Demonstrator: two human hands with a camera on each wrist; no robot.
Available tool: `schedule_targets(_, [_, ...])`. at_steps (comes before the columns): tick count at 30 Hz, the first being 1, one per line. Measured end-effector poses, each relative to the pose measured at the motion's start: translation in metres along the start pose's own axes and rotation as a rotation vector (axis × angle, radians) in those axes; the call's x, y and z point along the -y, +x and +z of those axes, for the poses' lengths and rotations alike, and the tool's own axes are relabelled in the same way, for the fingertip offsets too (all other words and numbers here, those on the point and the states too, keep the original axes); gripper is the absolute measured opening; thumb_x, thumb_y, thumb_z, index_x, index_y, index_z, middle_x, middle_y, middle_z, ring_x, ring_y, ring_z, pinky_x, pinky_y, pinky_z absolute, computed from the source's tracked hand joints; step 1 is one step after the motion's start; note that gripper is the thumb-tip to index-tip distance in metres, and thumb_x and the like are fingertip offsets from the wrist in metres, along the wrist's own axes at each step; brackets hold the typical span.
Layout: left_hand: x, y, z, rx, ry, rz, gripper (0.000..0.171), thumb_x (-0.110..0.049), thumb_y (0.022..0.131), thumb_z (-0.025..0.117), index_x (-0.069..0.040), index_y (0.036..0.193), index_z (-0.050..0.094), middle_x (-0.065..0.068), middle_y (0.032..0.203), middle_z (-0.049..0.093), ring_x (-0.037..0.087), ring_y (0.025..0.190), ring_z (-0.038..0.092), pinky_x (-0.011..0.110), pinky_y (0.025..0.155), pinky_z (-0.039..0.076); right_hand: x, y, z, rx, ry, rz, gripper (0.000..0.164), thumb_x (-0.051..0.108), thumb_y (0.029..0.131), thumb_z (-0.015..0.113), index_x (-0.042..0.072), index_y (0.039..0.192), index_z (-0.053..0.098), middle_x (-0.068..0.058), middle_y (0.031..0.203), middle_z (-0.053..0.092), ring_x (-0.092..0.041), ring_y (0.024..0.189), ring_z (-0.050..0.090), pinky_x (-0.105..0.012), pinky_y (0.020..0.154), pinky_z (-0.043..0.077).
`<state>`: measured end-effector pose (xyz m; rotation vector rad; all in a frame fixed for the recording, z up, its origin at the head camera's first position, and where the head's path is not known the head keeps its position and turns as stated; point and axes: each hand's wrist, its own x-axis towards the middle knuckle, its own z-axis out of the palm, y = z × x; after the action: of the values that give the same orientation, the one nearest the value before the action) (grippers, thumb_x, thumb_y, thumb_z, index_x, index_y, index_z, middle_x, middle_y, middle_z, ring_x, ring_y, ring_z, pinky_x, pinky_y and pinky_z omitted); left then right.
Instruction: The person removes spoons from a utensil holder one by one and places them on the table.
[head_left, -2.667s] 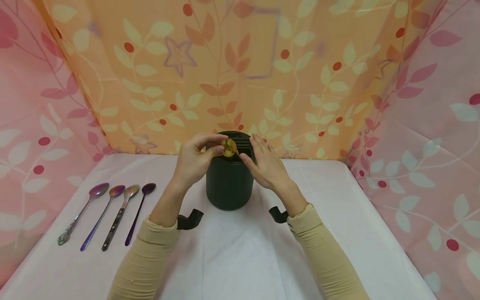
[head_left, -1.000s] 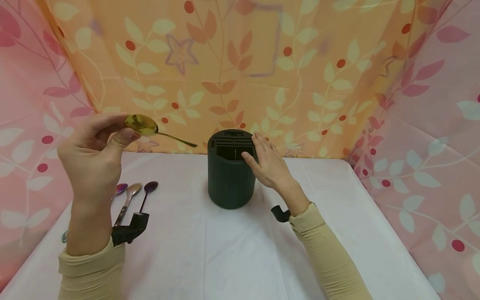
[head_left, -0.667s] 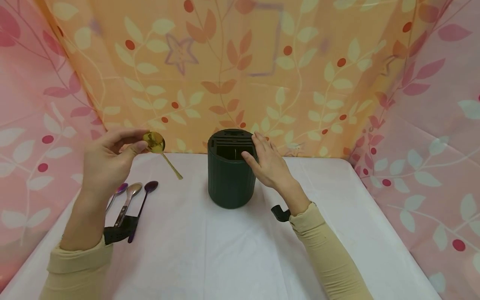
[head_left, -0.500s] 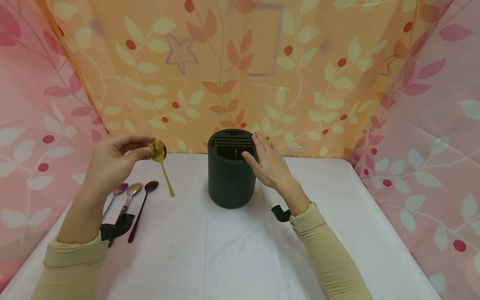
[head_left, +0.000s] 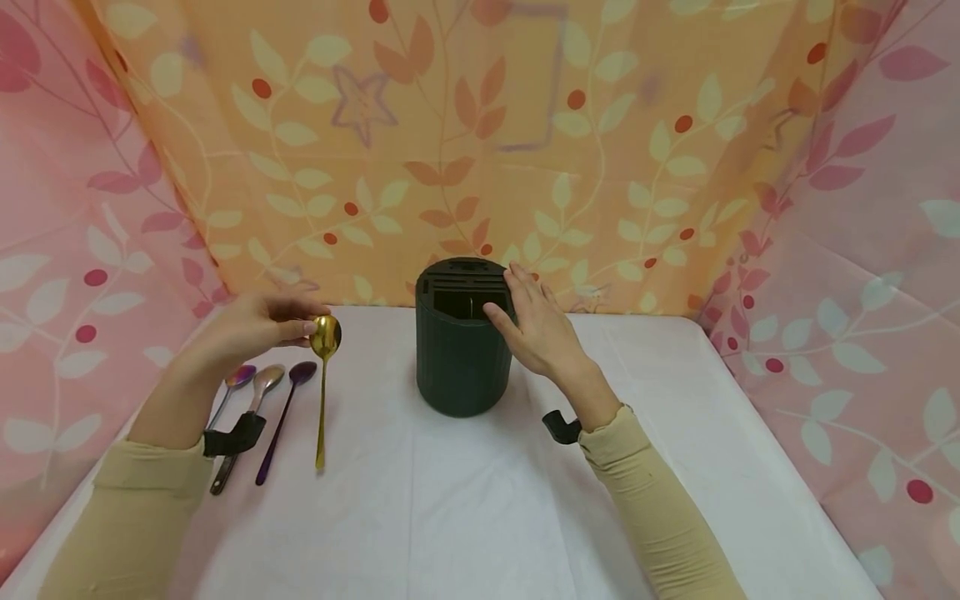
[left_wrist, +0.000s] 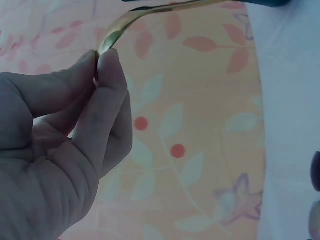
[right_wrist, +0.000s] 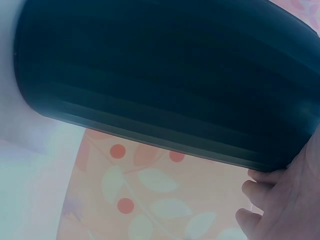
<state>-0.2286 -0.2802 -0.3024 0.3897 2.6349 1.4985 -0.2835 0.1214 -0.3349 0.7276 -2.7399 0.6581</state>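
Observation:
My left hand (head_left: 251,333) pinches a gold spoon (head_left: 326,337) by its bowl between thumb and fingers. Its slim handle points toward me, low over the white table, to the right of the dark purple spoon (head_left: 282,429). The left wrist view shows the fingertips on the edge of the gold spoon's bowl (left_wrist: 117,32). My right hand (head_left: 538,329) rests with extended fingers against the right rim of a dark green utensil holder (head_left: 461,367). In the right wrist view, the holder's ribbed side (right_wrist: 165,75) fills most of the frame.
Left of the gold spoon lie a rainbow-purple spoon (head_left: 240,377) and a spoon with a black handle (head_left: 267,380), partly behind my left wrist. The holder has slots at the back and a wider opening in front. Patterned cloth (head_left: 480,167) closes off the table's back and sides.
My left hand has brought the gold spoon from the holder's opening to the left, then lowered it beside the other spoons, its handle swinging toward me. The right hand has stayed at the rim.

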Motion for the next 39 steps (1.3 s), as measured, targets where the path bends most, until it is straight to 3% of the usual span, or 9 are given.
schedule_targets(3, [0.011, 0.007, -0.001, 0.048, -0.015, -0.038, 0.032, -0.002, 0.103, 0.062, 0.013, 0.131, 0.063, 0.019, 0.121, 0.070, 0.008, 0.098, 0.068, 0.025, 0.083, 0.061, 0.000, -0.001, 0.000, 0.003, -0.004, 0.003, 0.103, 0.082, 0.098, 0.014, 0.005, 0.165, 0.021, -0.007, 0.174, 0.014, -0.025, 0.159, 0.017, -0.046, 0.130, 0.004])
schedule_targets(9, [0.027, 0.020, -0.001, 0.092, -0.026, -0.168, 0.038, -0.007, 0.105, 0.060, 0.013, 0.137, 0.058, 0.010, 0.114, 0.073, 0.011, 0.092, 0.071, 0.022, 0.086, 0.059, 0.000, 0.000, 0.000, 0.000, -0.011, 0.000, 0.102, 0.081, 0.098, 0.015, 0.005, 0.165, 0.021, -0.007, 0.174, 0.014, -0.026, 0.159, 0.018, -0.048, 0.130, 0.005])
schedule_targets(15, [0.053, 0.034, -0.003, 0.106, -0.090, -0.182, 0.041, -0.005, 0.105, 0.060, 0.017, 0.140, 0.053, 0.011, 0.119, 0.070, 0.008, 0.093, 0.071, 0.023, 0.087, 0.059, 0.000, 0.001, 0.000, 0.005, -0.020, 0.005, 0.102, 0.081, 0.098, 0.015, 0.006, 0.166, 0.020, -0.006, 0.174, 0.013, -0.025, 0.159, 0.017, -0.047, 0.130, 0.004])
schedule_targets(21, [0.077, 0.044, 0.001, 0.084, -0.123, -0.183, 0.043, -0.003, 0.105, 0.060, 0.018, 0.141, 0.051, 0.018, 0.124, 0.071, 0.007, 0.093, 0.072, 0.025, 0.087, 0.060, 0.001, 0.001, 0.000, 0.006, -0.025, 0.010, 0.103, 0.082, 0.097, 0.014, 0.005, 0.165, 0.021, -0.007, 0.174, 0.015, -0.025, 0.159, 0.018, -0.047, 0.130, 0.005])
schedule_targets(28, [0.094, 0.051, 0.012, 0.046, -0.105, -0.261, 0.041, -0.005, 0.106, 0.059, 0.019, 0.139, 0.052, 0.026, 0.126, 0.068, 0.009, 0.089, 0.072, 0.031, 0.088, 0.061, 0.000, 0.000, 0.000, 0.014, -0.022, 0.019, 0.104, 0.083, 0.097, 0.013, 0.005, 0.166, 0.020, -0.006, 0.174, 0.013, -0.025, 0.159, 0.017, -0.046, 0.130, 0.003])
schedule_targets(33, [0.104, 0.054, 0.020, 0.025, -0.109, -0.304, 0.040, -0.004, 0.105, 0.060, 0.021, 0.135, 0.054, 0.021, 0.114, 0.072, 0.009, 0.082, 0.072, 0.032, 0.083, 0.062, 0.000, 0.000, 0.000, 0.011, -0.027, 0.019, 0.104, 0.083, 0.097, 0.013, 0.006, 0.166, 0.020, -0.006, 0.174, 0.014, -0.025, 0.159, 0.017, -0.046, 0.130, 0.003])
schedule_targets(39, [0.113, 0.057, 0.029, -0.007, -0.027, -0.306, 0.036, -0.003, 0.102, 0.064, 0.021, 0.128, 0.060, 0.012, 0.097, 0.074, 0.010, 0.072, 0.070, 0.029, 0.072, 0.062, -0.001, 0.001, 0.001, 0.006, -0.024, 0.013, 0.104, 0.083, 0.097, 0.013, 0.005, 0.166, 0.020, -0.006, 0.174, 0.014, -0.024, 0.159, 0.017, -0.047, 0.130, 0.004])
